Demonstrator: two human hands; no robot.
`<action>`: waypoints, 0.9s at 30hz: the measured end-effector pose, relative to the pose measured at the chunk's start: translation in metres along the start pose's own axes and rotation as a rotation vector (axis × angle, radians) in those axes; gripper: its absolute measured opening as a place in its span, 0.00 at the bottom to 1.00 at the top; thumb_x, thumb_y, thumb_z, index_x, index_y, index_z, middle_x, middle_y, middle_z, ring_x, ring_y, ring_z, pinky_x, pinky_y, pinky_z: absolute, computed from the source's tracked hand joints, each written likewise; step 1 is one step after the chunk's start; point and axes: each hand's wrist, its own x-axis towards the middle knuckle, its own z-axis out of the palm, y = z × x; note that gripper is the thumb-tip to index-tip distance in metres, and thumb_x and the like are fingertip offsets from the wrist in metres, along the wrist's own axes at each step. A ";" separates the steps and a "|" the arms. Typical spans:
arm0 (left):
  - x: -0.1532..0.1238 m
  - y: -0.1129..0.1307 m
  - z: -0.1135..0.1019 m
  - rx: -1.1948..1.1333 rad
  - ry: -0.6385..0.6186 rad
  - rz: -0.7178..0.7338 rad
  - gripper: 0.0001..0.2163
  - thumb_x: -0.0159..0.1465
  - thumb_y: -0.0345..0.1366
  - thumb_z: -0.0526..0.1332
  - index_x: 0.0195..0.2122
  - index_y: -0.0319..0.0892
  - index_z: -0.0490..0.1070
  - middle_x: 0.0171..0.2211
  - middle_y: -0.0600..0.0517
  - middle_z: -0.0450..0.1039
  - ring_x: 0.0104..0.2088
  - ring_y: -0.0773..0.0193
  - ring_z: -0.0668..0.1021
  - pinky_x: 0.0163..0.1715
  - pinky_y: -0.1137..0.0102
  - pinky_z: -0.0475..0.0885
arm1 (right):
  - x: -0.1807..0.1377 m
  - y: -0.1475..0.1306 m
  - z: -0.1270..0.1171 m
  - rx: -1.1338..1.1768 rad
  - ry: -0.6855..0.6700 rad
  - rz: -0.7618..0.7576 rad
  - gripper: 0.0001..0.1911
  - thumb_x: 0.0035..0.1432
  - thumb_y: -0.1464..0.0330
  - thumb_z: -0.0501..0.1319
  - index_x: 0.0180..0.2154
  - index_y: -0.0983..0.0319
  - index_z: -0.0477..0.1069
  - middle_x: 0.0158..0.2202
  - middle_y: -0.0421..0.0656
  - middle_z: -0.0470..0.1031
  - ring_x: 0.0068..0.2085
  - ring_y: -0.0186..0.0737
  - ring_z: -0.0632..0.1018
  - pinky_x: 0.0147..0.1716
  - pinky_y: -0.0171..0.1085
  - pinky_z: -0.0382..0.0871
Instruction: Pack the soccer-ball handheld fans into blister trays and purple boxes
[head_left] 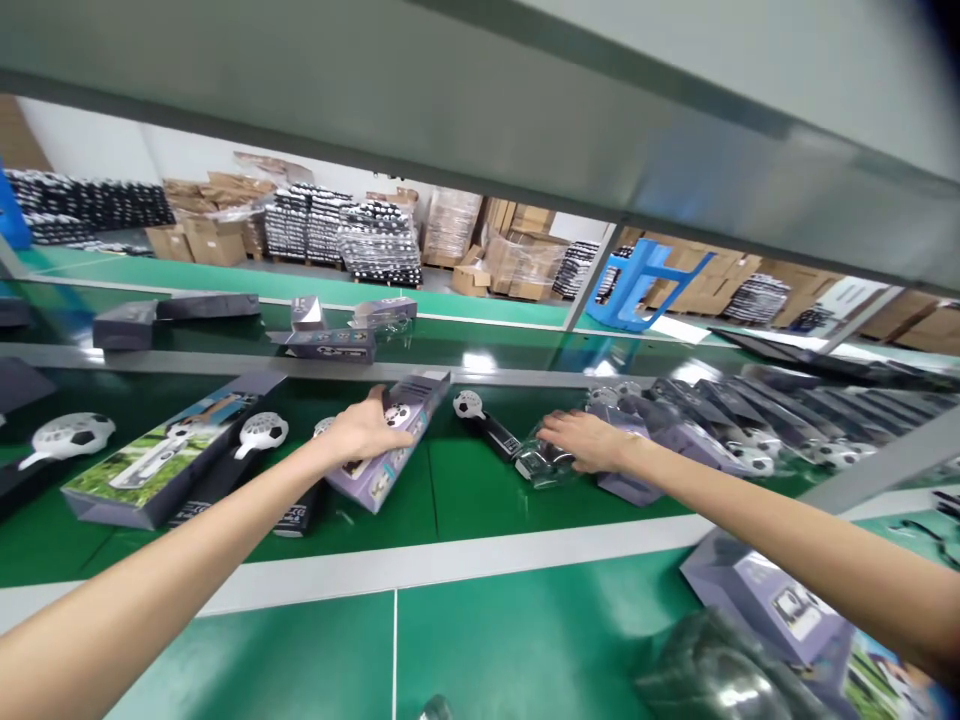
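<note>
My left hand (364, 432) grips a purple printed box (420, 410) with a football picture, thumb and fingers across its upper face; the box lies slanted on the green conveyor belt. My right hand (589, 440) has its fingers curled down onto a clear plastic bag (551, 468), whose contents are partly hidden. Between the hands lies a black-handled device with a football-patterned head (469, 404), its lower end against the bag. Just left of the held box, another such device with a black end (296, 515) is partly covered by my left arm.
On the belt's left are a large printed box (169, 450) and more football-headed devices (71, 435). Several bagged devices (750, 420) line the right. A metal shelf (480, 110) hangs overhead. Purple boxes (787, 600) and a dark plastic bag (720, 670) sit at the near right.
</note>
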 end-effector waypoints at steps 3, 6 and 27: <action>-0.035 -0.001 -0.005 -0.201 -0.149 0.097 0.46 0.52 0.51 0.69 0.68 0.41 0.54 0.57 0.44 0.76 0.50 0.53 0.81 0.45 0.67 0.77 | -0.002 0.006 0.008 0.010 -0.015 -0.082 0.29 0.49 0.76 0.68 0.55 0.67 0.70 0.59 0.59 0.71 0.59 0.57 0.74 0.55 0.45 0.68; -0.086 0.007 -0.001 -0.297 -0.168 0.206 0.47 0.50 0.47 0.70 0.68 0.40 0.52 0.59 0.42 0.74 0.54 0.51 0.79 0.51 0.64 0.76 | -0.028 0.017 0.003 0.116 -0.054 0.037 0.21 0.51 0.74 0.66 0.49 0.62 0.73 0.52 0.51 0.77 0.48 0.52 0.80 0.42 0.40 0.72; -0.191 0.052 -0.008 0.291 -0.127 0.300 0.49 0.47 0.38 0.64 0.73 0.44 0.51 0.62 0.38 0.68 0.58 0.36 0.74 0.51 0.50 0.73 | -0.104 -0.104 -0.135 0.003 0.147 0.091 0.16 0.51 0.70 0.64 0.45 0.62 0.75 0.46 0.50 0.78 0.43 0.50 0.80 0.34 0.37 0.66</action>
